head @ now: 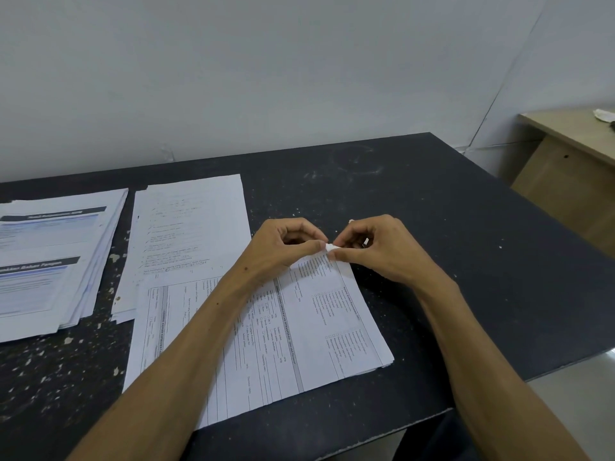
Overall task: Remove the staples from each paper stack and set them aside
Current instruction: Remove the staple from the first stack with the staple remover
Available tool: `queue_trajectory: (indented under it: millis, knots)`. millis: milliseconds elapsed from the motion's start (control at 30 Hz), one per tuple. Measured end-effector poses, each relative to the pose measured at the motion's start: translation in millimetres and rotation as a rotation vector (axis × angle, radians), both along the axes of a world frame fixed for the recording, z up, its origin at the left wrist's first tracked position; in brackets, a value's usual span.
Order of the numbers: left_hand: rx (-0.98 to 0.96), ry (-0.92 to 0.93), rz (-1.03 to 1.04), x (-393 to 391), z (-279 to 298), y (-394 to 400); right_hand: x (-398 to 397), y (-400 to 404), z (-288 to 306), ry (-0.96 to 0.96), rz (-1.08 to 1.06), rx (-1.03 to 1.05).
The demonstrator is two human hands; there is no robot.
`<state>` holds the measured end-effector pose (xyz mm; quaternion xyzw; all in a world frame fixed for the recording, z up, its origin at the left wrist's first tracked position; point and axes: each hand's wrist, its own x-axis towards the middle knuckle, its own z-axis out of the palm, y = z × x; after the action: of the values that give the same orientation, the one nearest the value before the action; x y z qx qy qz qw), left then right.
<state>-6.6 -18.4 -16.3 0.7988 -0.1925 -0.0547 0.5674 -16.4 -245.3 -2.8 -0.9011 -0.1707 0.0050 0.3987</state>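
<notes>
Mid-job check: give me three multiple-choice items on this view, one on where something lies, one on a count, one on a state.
1. Where is the stack with dark header bands?
A. Far left on the table
B. On the beige desk
C. Under the hands

2. How many paper stacks lie on the black table?
A. One
B. Three
C. Five

3. What are the left hand and right hand doing?
A. Resting flat
B. Pinching the far corner of the form stack
C. Holding a stapler

Answers:
1 A, it sits at the left edge.
2 B, banded, middle stack and form stack.
3 B, fingertips meet at the lifted corner.
</notes>
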Motion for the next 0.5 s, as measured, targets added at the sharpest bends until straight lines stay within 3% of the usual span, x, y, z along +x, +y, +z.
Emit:
queue_trajectory:
  millis: [500]
  knots:
    - [-0.008, -0.01, 0.018, -1.2, -0.4, -2.0, -5.5, -1.0, 0.1, -0.074, 0.006, 0.071]
